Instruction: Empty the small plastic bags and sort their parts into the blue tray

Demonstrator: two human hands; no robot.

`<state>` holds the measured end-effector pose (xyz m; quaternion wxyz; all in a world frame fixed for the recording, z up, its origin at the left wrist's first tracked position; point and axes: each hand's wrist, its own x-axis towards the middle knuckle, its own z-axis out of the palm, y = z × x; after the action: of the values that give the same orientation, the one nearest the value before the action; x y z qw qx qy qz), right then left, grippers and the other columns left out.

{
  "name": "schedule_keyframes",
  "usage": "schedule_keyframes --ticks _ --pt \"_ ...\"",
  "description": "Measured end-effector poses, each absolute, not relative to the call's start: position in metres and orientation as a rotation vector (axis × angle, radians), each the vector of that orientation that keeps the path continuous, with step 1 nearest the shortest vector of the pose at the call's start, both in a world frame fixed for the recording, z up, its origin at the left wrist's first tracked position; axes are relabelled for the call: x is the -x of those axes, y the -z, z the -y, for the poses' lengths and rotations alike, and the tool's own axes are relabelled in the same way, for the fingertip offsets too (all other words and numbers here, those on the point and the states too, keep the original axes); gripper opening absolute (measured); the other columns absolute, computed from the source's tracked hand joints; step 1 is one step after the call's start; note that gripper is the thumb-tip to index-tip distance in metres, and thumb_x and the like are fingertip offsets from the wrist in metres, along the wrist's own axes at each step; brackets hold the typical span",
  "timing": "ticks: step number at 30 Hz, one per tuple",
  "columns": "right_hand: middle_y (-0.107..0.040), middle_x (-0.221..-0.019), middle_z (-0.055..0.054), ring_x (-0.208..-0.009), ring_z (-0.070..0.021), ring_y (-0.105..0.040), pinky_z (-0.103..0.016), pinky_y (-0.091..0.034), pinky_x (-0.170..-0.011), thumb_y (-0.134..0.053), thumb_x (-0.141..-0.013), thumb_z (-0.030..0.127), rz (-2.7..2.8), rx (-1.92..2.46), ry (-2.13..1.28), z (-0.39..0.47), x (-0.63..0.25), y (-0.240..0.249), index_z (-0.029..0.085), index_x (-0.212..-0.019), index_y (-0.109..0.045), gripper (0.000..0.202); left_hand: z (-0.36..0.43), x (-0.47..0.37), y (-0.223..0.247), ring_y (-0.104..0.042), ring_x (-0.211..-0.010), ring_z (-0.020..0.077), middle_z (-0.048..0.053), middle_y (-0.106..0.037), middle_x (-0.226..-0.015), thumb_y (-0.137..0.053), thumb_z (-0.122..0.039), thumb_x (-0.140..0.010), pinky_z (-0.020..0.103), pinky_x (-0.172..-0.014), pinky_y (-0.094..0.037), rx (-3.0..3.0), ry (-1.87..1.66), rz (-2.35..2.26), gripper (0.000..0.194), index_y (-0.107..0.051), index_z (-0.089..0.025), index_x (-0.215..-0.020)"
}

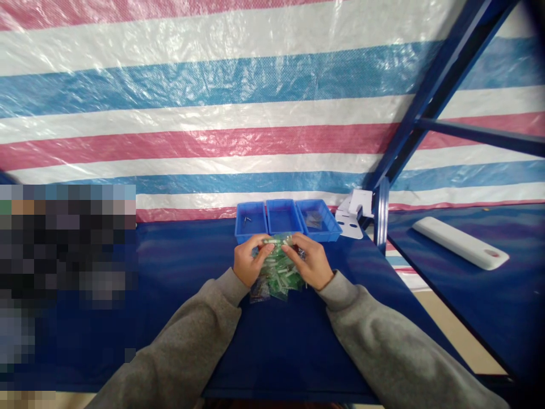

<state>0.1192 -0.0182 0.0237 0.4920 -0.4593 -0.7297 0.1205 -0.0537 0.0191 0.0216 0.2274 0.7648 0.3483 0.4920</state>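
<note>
My left hand (251, 260) and my right hand (311, 261) pinch a small clear-and-green packet (277, 241) between thumbs and fingers, one hand at each side. A pile of similar green packets (281, 278) with pale pieces inside lies on the blue table just below it. At the pile's left edge is a clear bag (259, 291) of small dark items. Right behind my hands stand three blue bins: the left bin (251, 228) holds a few small metal pieces, the middle bin (283, 215) shows nothing inside, and the right bin (326, 226) contains clear packets.
White cut-out sheets (349, 224) lie right of the bins, beside a blue metal post (381, 216). A long white object (460, 243) rests on another blue surface (426, 267) at the right, across a gap. Striped sheeting hangs behind. The left side is pixelated.
</note>
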Motion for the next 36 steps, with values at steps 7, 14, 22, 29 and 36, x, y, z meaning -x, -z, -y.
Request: schedule_keyframes --ticks 7,14,22,29,36 --pt "-0.054 -0.068 -0.002 -0.063 -0.0139 -0.050 -0.027 -0.041 -0.062 -0.046 -0.087 0.035 1.756 1.099 -0.356 0.016 -0.122 -0.023 0.019 -0.070 -0.055 0.025 -0.024 0.052 -0.018 -0.058 -0.068 0.0151 0.004 -0.064 -0.072 -0.055 -0.034 -0.082 0.025 -0.066 -0.046 -2.077 -1.158 -0.899 0.021 -0.064 -0.015 -0.079" --pt "-0.057 -0.073 -0.002 -0.064 -0.0142 -0.051 -0.027 -0.042 -0.063 -0.053 -0.082 0.040 1.709 1.129 -0.346 0.015 -0.122 -0.022 0.019 -0.087 -0.060 0.023 -0.024 0.054 -0.020 -0.053 -0.061 0.0122 0.001 -0.059 -0.063 -0.056 -0.035 -0.081 0.023 -0.061 -0.041 -2.138 -1.245 -0.953 0.024 -0.061 -0.015 -0.068" --pt "-0.051 -0.061 0.000 -0.056 -0.0125 -0.046 -0.025 -0.036 -0.056 -0.047 -0.086 0.040 1.761 1.140 -0.325 0.014 -0.124 -0.020 0.018 -0.068 -0.058 0.030 -0.018 0.054 -0.022 -0.054 -0.051 0.0105 -0.001 -0.059 -0.052 -0.055 -0.034 -0.082 0.022 -0.057 -0.041 -2.182 -1.173 -0.926 0.031 -0.059 -0.016 -0.057" --pt "-0.046 -0.053 0.002 -0.049 -0.0108 -0.041 -0.024 -0.034 -0.050 -0.056 -0.081 0.044 1.710 1.144 -0.346 0.015 -0.123 -0.019 0.018 -0.058 -0.055 0.034 -0.014 0.049 -0.023 -0.060 -0.060 0.0125 0.001 -0.065 -0.063 -0.055 -0.033 -0.082 0.022 -0.060 -0.045 -2.150 -1.264 -0.968 0.019 -0.065 -0.016 -0.079" --pt "-0.065 -0.077 -0.002 -0.061 -0.0128 -0.056 -0.025 -0.046 -0.061 -0.054 -0.083 0.034 1.685 1.096 -0.475 0.016 -0.120 -0.015 0.020 -0.101 -0.063 0.025 -0.020 0.053 -0.019 -0.055 -0.046 0.0084 -0.001 -0.062 -0.059 -0.058 -0.032 -0.080 0.019 -0.049 -0.043 -2.011 -1.348 -0.991 0.018 -0.065 -0.015 -0.078"
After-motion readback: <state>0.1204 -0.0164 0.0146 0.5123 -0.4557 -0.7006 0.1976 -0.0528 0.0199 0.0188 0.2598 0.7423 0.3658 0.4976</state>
